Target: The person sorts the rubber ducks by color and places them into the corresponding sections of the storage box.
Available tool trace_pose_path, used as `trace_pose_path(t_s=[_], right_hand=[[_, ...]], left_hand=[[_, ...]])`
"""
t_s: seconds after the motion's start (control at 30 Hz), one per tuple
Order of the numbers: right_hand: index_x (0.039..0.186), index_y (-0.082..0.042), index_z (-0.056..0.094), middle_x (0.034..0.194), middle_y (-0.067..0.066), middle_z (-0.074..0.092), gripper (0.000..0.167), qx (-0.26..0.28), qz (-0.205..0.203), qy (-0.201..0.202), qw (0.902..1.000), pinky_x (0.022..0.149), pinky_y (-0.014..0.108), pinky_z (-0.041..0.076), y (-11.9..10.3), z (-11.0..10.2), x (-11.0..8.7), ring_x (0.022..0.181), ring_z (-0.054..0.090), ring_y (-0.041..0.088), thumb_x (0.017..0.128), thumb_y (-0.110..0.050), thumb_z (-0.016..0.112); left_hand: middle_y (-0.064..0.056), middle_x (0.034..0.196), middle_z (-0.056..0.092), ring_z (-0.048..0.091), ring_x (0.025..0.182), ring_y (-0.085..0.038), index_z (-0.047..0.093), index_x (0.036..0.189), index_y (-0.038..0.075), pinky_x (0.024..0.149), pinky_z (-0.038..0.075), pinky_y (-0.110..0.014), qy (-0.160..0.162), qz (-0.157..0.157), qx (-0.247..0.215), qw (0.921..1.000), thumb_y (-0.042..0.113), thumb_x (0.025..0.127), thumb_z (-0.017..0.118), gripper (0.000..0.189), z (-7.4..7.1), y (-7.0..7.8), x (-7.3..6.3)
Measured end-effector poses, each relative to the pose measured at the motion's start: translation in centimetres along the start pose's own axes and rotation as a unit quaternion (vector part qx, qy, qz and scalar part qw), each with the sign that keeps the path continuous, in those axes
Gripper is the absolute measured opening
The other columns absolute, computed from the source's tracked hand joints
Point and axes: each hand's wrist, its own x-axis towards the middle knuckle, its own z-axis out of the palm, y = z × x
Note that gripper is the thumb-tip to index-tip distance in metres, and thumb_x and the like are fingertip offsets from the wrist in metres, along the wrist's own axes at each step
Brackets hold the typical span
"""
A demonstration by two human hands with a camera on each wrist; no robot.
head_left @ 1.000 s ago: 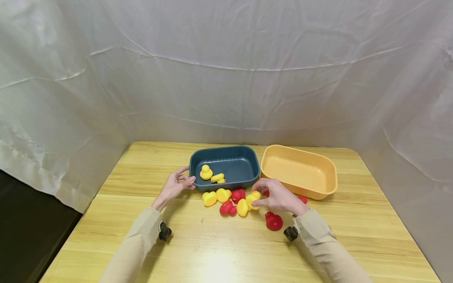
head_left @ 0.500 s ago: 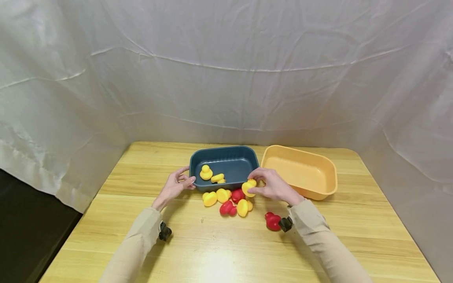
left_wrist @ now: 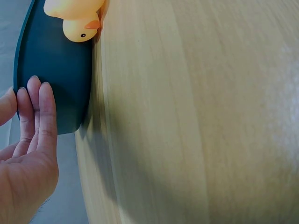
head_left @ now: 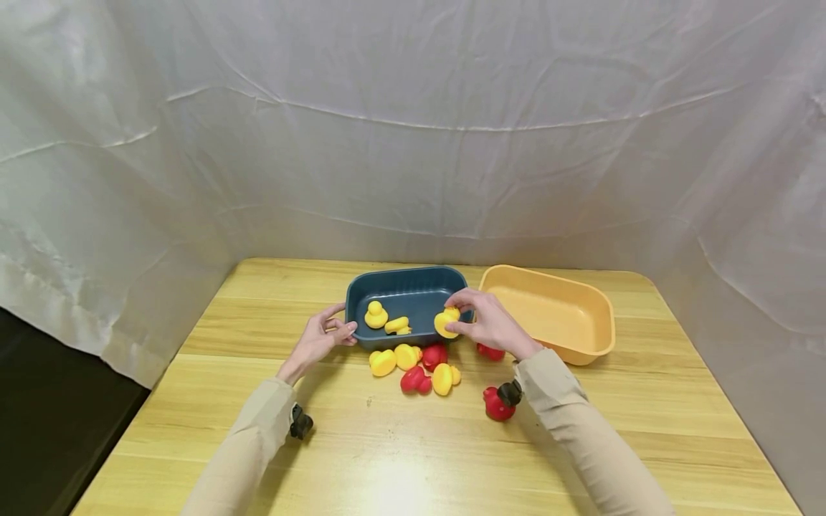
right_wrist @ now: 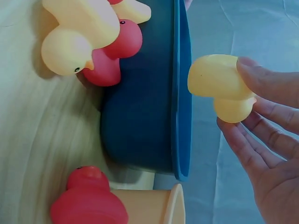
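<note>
In the head view my right hand [head_left: 493, 322] pinches a yellow toy duck [head_left: 445, 324] over the right front part of a dark blue bin [head_left: 413, 340]. The right wrist view shows that yellow duck [right_wrist: 217, 77] between thumb and fingertips. My left hand [head_left: 317, 342] holds the bin's left end; in the left wrist view its fingers [left_wrist: 46, 112] lie along the outer wall, thumb at the rim. Inside the bin, one yellow duck [head_left: 376, 315] sits upright and another yellow duck [head_left: 397, 325] lies tipped over.
Ahead of the blue bin lie several yellow [head_left: 382, 362] and red ducks [head_left: 415, 380]. More red ducks [head_left: 492, 352] lie to the right, one red duck [head_left: 495, 408] partly behind the right wrist camera. An orange-yellow bin [head_left: 548, 308] stands right of the blue one, by a grey curtain [head_left: 452, 179].
My right hand has picked the yellow duck up from the pile and carried it up and left, over the blue bin. My left hand has stayed at the bin's left end.
</note>
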Motion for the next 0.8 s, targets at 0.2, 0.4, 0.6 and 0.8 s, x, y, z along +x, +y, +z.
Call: trace_pose_path(t_s=[0.2, 0.4, 0.6, 0.8], right_hand=[[0.115, 0.000, 0.069, 0.114, 0.014, 0.070, 0.036, -0.005, 0.013, 0.008, 0.9999, 0.095, 0.045, 0.059, 0.0, 0.1, 0.8, 0.100, 0.066, 0.028, 0.084, -0.013, 0.082], [0.114, 0.000, 0.069, 0.115, 0.015, 0.070, 0.034, -0.007, 0.016, 0.015, 0.9997, 0.097, 0.047, 0.058, 0.0, 0.2, 1.6, 0.101, 0.067, 0.030, 0.085, -0.013, 0.081], [0.113, 0.001, 0.069, 0.112, 0.015, 0.070, 0.031, -0.013, 0.006, 0.018, 0.9997, 0.096, 0.049, 0.057, 0.0, 0.3, 2.3, 0.100, 0.067, 0.031, 0.086, -0.012, 0.080], [0.114, 0.000, 0.069, 0.114, 0.015, 0.070, 0.032, -0.017, 0.013, 0.014, 0.9997, 0.096, 0.049, 0.058, 0.2, 0.4, 2.8, 0.102, 0.067, 0.031, 0.087, -0.013, 0.079]], left_hand=[[-0.001, 0.083, 0.066, 0.074, 0.080, -0.017, 0.027, 0.155, -0.005, 0.091, 0.062, -0.045, -0.003, -0.003, 0.003, 1.0000, 0.010, 0.099, 0.063, 0.068, -0.1, 0.0, 0.0], [-0.001, 0.083, 0.067, 0.074, 0.080, -0.016, 0.025, 0.155, -0.007, 0.090, 0.062, -0.044, -0.005, 0.003, 0.000, 1.0000, 0.010, 0.099, 0.063, 0.070, -0.1, -0.1, 0.0], [-0.001, 0.083, 0.066, 0.074, 0.079, -0.015, 0.026, 0.155, -0.006, 0.089, 0.063, -0.042, -0.003, 0.003, 0.001, 1.0000, 0.010, 0.099, 0.063, 0.070, -0.1, -0.2, 0.1], [-0.003, 0.084, 0.067, 0.074, 0.079, -0.016, 0.026, 0.155, -0.006, 0.089, 0.063, -0.043, -0.004, 0.005, 0.001, 1.0000, 0.011, 0.099, 0.063, 0.069, -0.1, -0.1, 0.0]])
